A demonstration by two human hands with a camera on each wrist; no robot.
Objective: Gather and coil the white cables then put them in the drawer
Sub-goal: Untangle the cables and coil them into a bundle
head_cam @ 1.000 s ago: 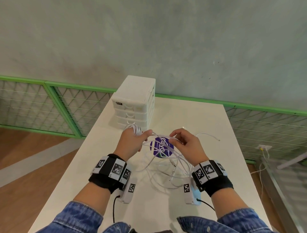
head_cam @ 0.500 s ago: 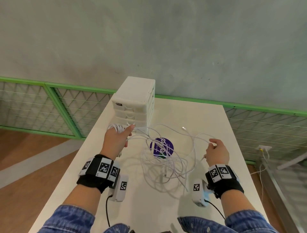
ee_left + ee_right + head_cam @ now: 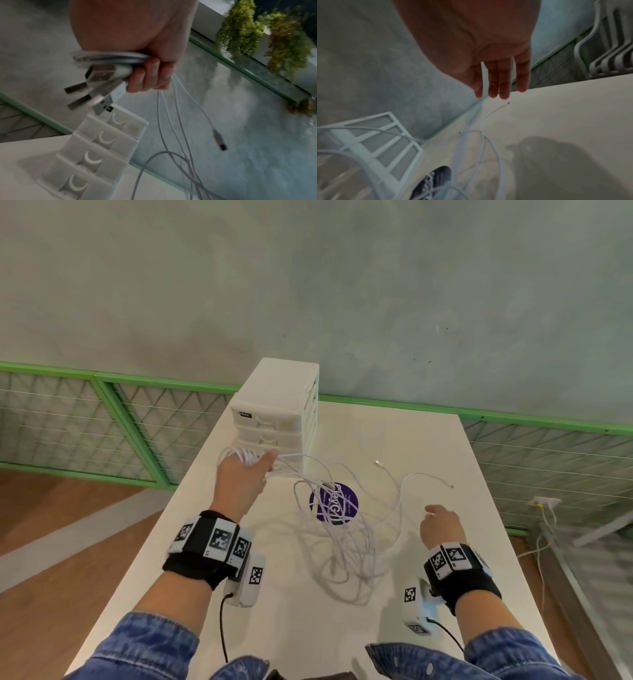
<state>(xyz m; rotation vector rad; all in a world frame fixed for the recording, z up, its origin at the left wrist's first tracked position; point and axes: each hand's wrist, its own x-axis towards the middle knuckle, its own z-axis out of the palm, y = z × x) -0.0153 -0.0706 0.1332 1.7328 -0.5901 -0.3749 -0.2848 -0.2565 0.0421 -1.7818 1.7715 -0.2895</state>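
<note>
My left hand (image 3: 245,474) grips a coiled bunch of white cables (image 3: 239,455) just in front of the white drawer unit (image 3: 277,412). In the left wrist view the fingers (image 3: 150,77) curl round the coil (image 3: 109,57) and several USB plugs (image 3: 96,79) stick out. Loose cable loops (image 3: 339,529) trail from that hand across the white table (image 3: 428,440). My right hand (image 3: 440,525) hovers over the table's right side with straight fingers (image 3: 503,83), holding nothing. A cable end (image 3: 504,104) lies just beyond them. All drawers look closed.
A round purple sticker (image 3: 334,503) lies on the table under the cable loops. Another free cable end (image 3: 378,463) rests behind it. Green-framed mesh fencing (image 3: 102,422) and a grey wall stand behind the table. Chairs (image 3: 611,44) stand off to the right.
The hands have drawn apart. My left hand moved left toward the drawer unit with the coil. My right hand swung right and let go of the cable it pinched.
</note>
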